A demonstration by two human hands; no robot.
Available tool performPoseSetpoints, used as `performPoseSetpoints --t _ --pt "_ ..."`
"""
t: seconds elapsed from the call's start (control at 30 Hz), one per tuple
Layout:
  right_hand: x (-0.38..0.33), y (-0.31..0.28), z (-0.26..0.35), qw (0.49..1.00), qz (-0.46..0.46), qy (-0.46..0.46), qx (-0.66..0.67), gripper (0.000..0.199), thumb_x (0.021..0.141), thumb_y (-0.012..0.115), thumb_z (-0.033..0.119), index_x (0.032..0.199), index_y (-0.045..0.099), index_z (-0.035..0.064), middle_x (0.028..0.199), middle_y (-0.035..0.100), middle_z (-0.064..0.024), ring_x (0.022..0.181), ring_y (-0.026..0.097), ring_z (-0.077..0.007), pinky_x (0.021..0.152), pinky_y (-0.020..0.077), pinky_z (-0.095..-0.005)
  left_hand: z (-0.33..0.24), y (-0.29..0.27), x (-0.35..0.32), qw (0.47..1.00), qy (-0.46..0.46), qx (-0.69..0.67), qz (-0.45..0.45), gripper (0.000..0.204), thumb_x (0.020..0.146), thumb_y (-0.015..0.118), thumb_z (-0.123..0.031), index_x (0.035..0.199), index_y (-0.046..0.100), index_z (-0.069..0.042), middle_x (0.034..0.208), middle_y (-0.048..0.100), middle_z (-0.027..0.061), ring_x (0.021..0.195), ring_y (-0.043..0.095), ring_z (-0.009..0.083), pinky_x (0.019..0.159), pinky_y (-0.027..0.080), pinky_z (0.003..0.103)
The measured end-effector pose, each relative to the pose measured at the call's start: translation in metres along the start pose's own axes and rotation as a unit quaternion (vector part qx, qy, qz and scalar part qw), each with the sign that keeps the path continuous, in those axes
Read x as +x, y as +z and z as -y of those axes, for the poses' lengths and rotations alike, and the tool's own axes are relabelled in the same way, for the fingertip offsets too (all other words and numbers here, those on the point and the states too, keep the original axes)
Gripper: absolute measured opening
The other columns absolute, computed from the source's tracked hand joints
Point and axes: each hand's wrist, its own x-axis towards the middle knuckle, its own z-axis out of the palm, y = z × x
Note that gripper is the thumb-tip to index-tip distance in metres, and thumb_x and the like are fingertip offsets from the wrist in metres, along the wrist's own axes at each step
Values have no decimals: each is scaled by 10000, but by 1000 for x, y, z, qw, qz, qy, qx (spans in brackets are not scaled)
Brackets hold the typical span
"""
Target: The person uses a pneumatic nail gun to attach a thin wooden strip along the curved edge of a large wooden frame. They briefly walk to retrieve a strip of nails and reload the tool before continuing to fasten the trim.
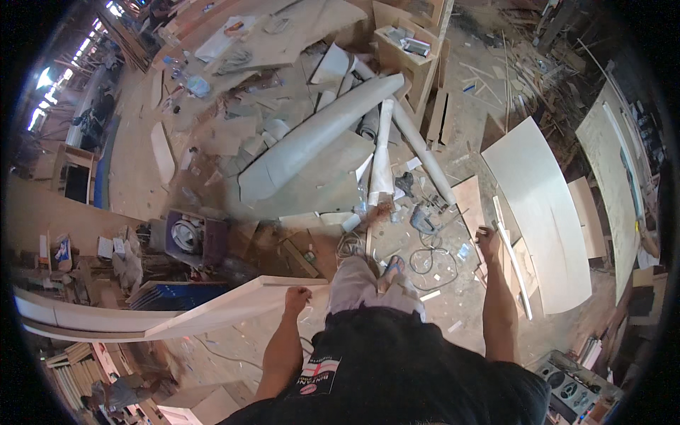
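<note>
The workshop floor (pixel 460 113) spreads across the whole view, dusty and strewn with offcuts, wood strips and scraps. On the right a big pale plywood sheet (pixel 542 212) lies slanted, with a second pale panel (pixel 609 170) further right, near the rim of the view. In the middle of the floor a long grey roll (pixel 319 134) lies diagonally over flat grey sheets, with thinner white tubes (pixel 382 149) crossing beside it.

Lower left, a long curved white board (pixel 184 312) runs from the left edge to the person's left hand (pixel 297 299); its fingers are closed on the board's near end, gripping its upper edge. Beyond that board are a dark box holding a round white object (pixel 190 237) and stacked blue sheets (pixel 177 294).

The right hand (pixel 487 237) is stretched out to the right, fingers curled round the near end of a narrow white strip (pixel 513 258) that runs along the edge of the plywood sheet. Between the two arms, a foot in a blue sandal (pixel 394 268) stands on the floor, just beside a loop of black cable (pixel 425 261) and a small power tool (pixel 423 221).
</note>
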Motion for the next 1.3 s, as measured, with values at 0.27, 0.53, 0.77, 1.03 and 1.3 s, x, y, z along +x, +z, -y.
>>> performPoseSetpoints --t 0.27,0.53,0.77,1.03,1.3 --pt "37 4 70 999 -45 22 20 272 909 732 183 1018 759 -64 835 754 -134 688 722 -184 617 574 -319 -80 75 109 985 74 153 20 224 923 684 -192 1045 753 -17 836 721 205 810 712 306 757 537 453" --pt "277 34 188 988 -62 -112 -86 301 913 744 262 1024 779 -16 825 757 -151 744 724 -207 704 552 -345 -164 110 132 985 149 64 -55 277 1017 588 -227 1162 651 1 1150 674 249 1094 652 384 911 498 465" --pt "542 123 331 974 -77 -189 -102 268 914 742 288 1051 799 65 1008 779 -159 935 749 -348 844 567 -416 -104 118 49 957 52 240 -155 358 1019 521 -256 855 621 45 851 616 305 851 605 491 769 425 588" --pt "750 226 348 893 -8 -287 -346 339 932 671 224 1255 714 131 1138 744 -164 1045 702 -390 953 556 -483 -201 171 6 947 -256 104 -162 365 944 721 -287 771 611 14 669 630 209 625 619 330 590 470 461" --pt "851 242 285 888 -114 -318 -313 185 928 692 237 1021 761 94 1092 731 -194 1025 705 -421 890 556 -538 -244 177 41 923 -337 -134 -125 319 961 751 -332 877 652 -40 695 675 60 589 637 143 527 514 302"
